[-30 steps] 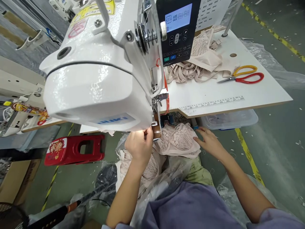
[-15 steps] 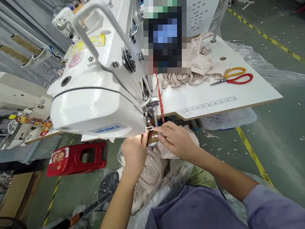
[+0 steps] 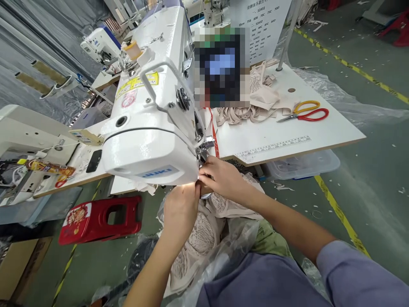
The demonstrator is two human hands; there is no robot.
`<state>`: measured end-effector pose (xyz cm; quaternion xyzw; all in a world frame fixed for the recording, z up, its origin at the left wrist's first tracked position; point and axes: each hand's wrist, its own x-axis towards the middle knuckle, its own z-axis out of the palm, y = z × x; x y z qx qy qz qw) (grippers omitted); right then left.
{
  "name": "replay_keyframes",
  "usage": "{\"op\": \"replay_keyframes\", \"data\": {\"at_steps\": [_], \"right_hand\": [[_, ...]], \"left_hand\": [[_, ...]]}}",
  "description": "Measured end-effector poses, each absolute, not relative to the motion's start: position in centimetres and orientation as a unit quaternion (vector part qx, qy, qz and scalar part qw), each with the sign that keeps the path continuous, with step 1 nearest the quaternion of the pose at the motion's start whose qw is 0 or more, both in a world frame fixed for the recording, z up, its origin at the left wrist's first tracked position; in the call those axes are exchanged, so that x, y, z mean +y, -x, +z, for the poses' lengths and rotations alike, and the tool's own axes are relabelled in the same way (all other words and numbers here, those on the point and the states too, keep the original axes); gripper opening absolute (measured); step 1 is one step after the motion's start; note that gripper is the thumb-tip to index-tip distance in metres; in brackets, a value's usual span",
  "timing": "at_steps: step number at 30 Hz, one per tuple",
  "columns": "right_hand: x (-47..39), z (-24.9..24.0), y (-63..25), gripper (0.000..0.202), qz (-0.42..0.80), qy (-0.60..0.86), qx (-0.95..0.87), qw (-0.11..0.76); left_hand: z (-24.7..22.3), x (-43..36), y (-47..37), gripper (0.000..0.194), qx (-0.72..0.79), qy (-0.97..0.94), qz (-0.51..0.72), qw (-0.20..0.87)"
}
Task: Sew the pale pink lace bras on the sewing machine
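Observation:
A white sewing machine (image 3: 150,153) stands in front of me, its head over my hands. Close under its needle area, my left hand (image 3: 181,207) is closed, thumb and fingers pinched together. My right hand (image 3: 222,177) reaches in from the other side, its fingers bent and pressed together beside the machine's foot. Whatever lies between the fingertips of either hand is hidden. Just below the hands, beige lace bras (image 3: 201,230) lie heaped on clear plastic over my lap. Behind my right hand a red printed ribbon (image 3: 214,138) hangs down by the machine.
Scissors (image 3: 303,111) with yellow and red handles lie on the white table (image 3: 332,132), behind a printed ruler (image 3: 275,146). Beige straps and fabric (image 3: 239,114) are piled near a blurred-out screen (image 3: 222,68). To the left are a red stool (image 3: 102,219) and a black phone (image 3: 94,161).
My right hand's extended fingers have drawn in and curled closer to my left hand at the needle. My left hand stays nearly in place. The whole view has shifted slightly.

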<state>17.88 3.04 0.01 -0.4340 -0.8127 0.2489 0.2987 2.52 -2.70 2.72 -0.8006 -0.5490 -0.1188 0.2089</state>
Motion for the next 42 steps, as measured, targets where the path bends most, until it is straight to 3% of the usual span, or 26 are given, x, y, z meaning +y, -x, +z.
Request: {"op": "replay_keyframes", "data": {"at_steps": [3, 5, 9, 12, 14, 19, 24, 32, 35, 40, 42], "right_hand": [[2.4, 0.5, -17.8, 0.028, 0.184, 0.454, -0.82, 0.296], [1.9, -0.1, -18.5, 0.028, 0.165, 0.454, -0.804, 0.346], [1.3, -4.7, -22.5, 0.023, 0.269, 0.464, -0.731, 0.423], [0.7, -10.4, -26.8, 0.029, 0.387, 0.568, -0.63, 0.362], [-0.1, -13.8, -29.5, 0.032, 0.395, 0.626, -0.585, 0.333], [-1.1, -18.1, -32.2, 0.029, 0.387, 0.668, -0.547, 0.324], [-0.1, -15.9, -29.3, 0.035, 0.376, 0.641, -0.547, 0.385], [0.2, -5.1, -22.1, 0.018, 0.299, 0.42, -0.694, 0.503], [1.1, -6.2, -22.8, 0.024, 0.304, 0.462, -0.69, 0.468], [1.2, -14.9, -27.9, 0.057, 0.416, 0.616, -0.582, 0.331], [0.3, -17.7, -29.9, 0.058, 0.452, 0.629, -0.559, 0.294]], "left_hand": [[2.9, -3.7, -2.0, 0.016, -0.504, 0.817, -0.193, 0.204], [2.7, -4.8, -1.6, 0.013, -0.46, 0.837, -0.244, 0.17], [0.6, -7.8, -0.6, 0.019, -0.4, 0.862, -0.306, 0.056], [-2.6, -9.4, 0.4, 0.014, -0.44, 0.843, -0.303, -0.061], [-4.7, -9.7, 0.9, 0.013, -0.489, 0.809, -0.304, -0.117], [-5.0, -8.0, 1.3, 0.015, -0.619, 0.68, -0.38, -0.1], [-1.1, -4.6, -0.4, 0.019, -0.635, 0.661, -0.399, -0.024], [-1.1, -2.0, -2.8, 0.021, -0.612, 0.695, -0.373, 0.054], [-0.1, -2.8, -2.3, 0.015, -0.605, 0.687, -0.402, 0.031], [-0.1, -5.8, -0.4, 0.01, -0.613, 0.679, -0.404, 0.009], [-1.4, -7.0, 0.0, 0.008, -0.606, 0.698, -0.382, -0.031]]}}
